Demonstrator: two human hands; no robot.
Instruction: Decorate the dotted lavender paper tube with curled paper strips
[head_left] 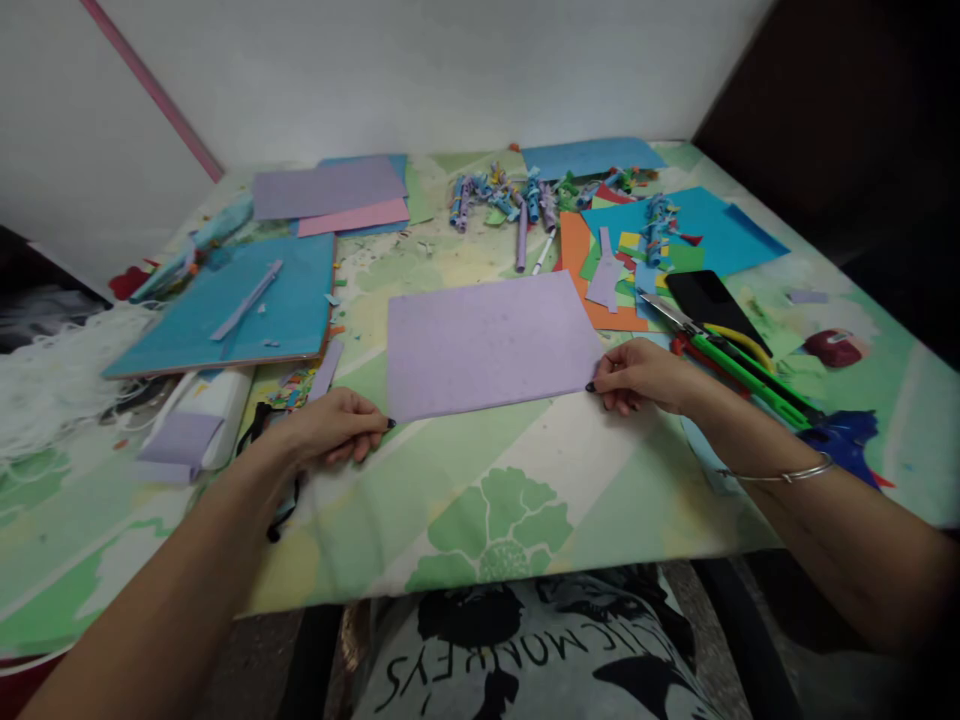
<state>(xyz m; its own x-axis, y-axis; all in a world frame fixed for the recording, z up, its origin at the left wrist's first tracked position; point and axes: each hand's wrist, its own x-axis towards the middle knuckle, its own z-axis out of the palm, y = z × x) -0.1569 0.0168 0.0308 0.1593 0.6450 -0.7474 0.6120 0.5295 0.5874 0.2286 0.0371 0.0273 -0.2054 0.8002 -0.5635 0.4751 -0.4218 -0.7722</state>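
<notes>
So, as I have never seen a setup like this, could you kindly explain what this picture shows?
There is no machine here: a person works with bare hands, and the single picture comes from a camera worn on their head, looking forward and down. The left hand and right hand each pinch a near corner of a lilac sheet lying on a flowered tablecloth. To the left is a blue board; beyond the sheet are small paper rolls; to the right lie a dark phone-like slab and a green-handled tool.
</notes>
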